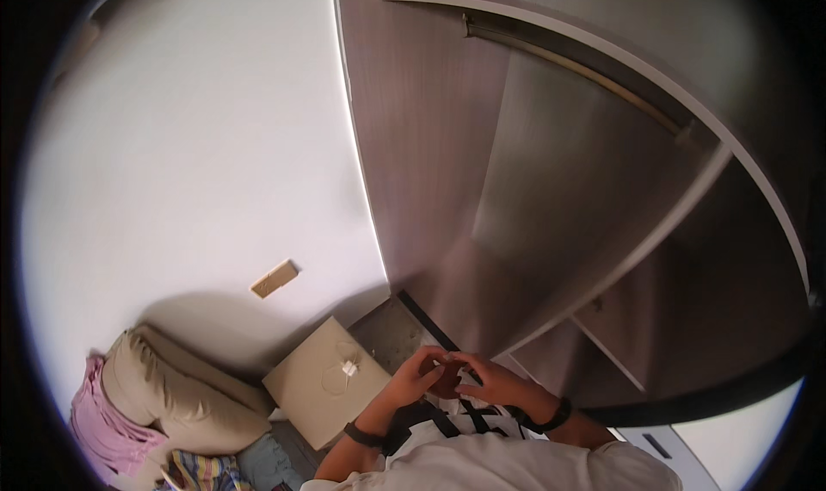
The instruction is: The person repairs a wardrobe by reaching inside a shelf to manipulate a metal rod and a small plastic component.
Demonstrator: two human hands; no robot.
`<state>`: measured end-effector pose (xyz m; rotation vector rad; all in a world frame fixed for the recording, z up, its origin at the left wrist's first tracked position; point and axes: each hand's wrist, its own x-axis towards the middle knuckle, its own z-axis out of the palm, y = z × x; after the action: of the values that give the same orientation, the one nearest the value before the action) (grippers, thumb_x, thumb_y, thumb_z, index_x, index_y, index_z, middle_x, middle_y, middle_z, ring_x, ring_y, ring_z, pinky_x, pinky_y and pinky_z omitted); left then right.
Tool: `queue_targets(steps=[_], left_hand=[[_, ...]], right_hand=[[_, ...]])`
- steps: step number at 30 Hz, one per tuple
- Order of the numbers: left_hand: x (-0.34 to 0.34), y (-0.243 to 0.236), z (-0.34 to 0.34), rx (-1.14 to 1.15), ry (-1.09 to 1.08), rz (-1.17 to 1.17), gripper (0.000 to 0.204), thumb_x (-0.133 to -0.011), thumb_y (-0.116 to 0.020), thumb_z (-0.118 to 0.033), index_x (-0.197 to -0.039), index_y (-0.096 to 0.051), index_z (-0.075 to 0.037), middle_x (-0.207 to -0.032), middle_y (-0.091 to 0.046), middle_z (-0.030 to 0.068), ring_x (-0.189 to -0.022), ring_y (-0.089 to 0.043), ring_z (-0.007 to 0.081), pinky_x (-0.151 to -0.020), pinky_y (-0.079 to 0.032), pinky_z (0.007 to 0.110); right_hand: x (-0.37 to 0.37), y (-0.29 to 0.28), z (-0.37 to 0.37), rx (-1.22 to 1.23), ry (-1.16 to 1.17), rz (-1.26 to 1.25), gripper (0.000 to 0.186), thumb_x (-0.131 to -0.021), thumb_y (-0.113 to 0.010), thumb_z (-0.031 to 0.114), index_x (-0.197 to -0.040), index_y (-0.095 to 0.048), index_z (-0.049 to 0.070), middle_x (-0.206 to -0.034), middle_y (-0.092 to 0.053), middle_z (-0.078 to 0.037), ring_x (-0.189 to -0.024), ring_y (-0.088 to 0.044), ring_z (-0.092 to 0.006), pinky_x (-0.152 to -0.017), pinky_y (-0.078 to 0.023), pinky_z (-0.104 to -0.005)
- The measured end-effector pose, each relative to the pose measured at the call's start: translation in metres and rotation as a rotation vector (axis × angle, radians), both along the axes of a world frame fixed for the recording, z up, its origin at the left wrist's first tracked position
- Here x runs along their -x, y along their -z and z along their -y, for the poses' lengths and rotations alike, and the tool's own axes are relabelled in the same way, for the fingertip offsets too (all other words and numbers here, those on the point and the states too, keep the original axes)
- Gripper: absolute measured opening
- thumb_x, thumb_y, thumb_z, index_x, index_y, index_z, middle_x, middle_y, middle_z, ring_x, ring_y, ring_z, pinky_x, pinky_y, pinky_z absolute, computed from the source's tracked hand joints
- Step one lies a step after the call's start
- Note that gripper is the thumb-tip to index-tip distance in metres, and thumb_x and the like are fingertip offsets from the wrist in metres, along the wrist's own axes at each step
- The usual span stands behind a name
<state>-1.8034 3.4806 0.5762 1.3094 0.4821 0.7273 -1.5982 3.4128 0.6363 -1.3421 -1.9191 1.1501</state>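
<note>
My left hand [415,376] and my right hand [494,383] meet at the fingertips low in the middle, in front of my body. Both have loosely bent fingers with thumbs apart, and I see nothing held in either. Each wrist wears a black band. Beneath them are black straps and light clothing [516,465]. Just beyond my left hand, a beige square box or board [305,379] leans by the wall, with a white cord and small white piece [348,367] on it.
An open wooden wardrobe [413,147] fills the right, with a hanging rail [581,69], dividers and shelves. A white wall [181,129] with a beige switch plate [274,278] is at left. Beige cushions [181,388], pink cloth [103,422] and striped fabric [202,472] lie at lower left.
</note>
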Motion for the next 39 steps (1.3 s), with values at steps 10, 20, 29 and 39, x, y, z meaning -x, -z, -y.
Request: queue_targets(steps=[10, 20, 29, 39], left_hand=[[-0.049, 0.024, -0.173, 0.170, 0.133, -0.053, 0.022, -0.092, -0.053, -0.011, -0.114, -0.049, -0.007, -0.094, -0.058, 0.0041, -0.092, -0.056, 0.0125, -0.080, -0.045, 0.026], [-0.118, -0.017, -0.298, 0.161, 0.265, -0.009, 0.018, -0.091, -0.056, -0.014, -0.106, -0.055, -0.005, -0.093, -0.059, 0.0024, -0.087, -0.054, 0.0104, -0.078, -0.044, 0.025], [-0.188, -0.068, -0.242, 0.212, 0.678, -0.043, 0.021, -0.091, -0.056, -0.022, -0.109, -0.052, -0.010, -0.097, -0.056, 0.0023, -0.079, -0.055, 0.0095, -0.053, -0.045, 0.021], [-0.186, -0.069, -0.240, 0.200, 0.855, -0.106, 0.038, -0.088, -0.062, -0.019, -0.119, -0.041, -0.011, -0.102, -0.058, 0.0063, -0.075, -0.058, 0.0109, -0.045, -0.044, 0.022]], right_hand=[[-0.013, -0.008, -0.106, 0.100, 0.328, 0.240, 0.054, -0.083, -0.064, 0.024, -0.129, -0.042, 0.006, -0.121, -0.050, -0.019, -0.109, -0.051, -0.0344, -0.092, -0.043, -0.0397], [-0.047, -0.044, -0.130, 0.029, 0.730, 0.493, 0.052, -0.084, -0.064, 0.024, -0.127, -0.044, 0.004, -0.119, -0.053, -0.018, -0.104, -0.055, -0.0336, -0.086, -0.046, -0.0388], [-0.055, -0.082, -0.129, -0.167, 0.828, 0.360, 0.054, -0.083, -0.065, 0.018, -0.128, -0.038, 0.004, -0.111, -0.055, -0.020, -0.096, -0.058, -0.0335, -0.082, -0.048, -0.0400], [-0.061, -0.061, -0.123, 0.039, 0.842, 0.452, 0.036, -0.081, -0.064, 0.025, -0.103, -0.047, 0.003, -0.097, -0.056, -0.018, -0.090, -0.058, -0.0377, -0.074, -0.047, -0.0433]])
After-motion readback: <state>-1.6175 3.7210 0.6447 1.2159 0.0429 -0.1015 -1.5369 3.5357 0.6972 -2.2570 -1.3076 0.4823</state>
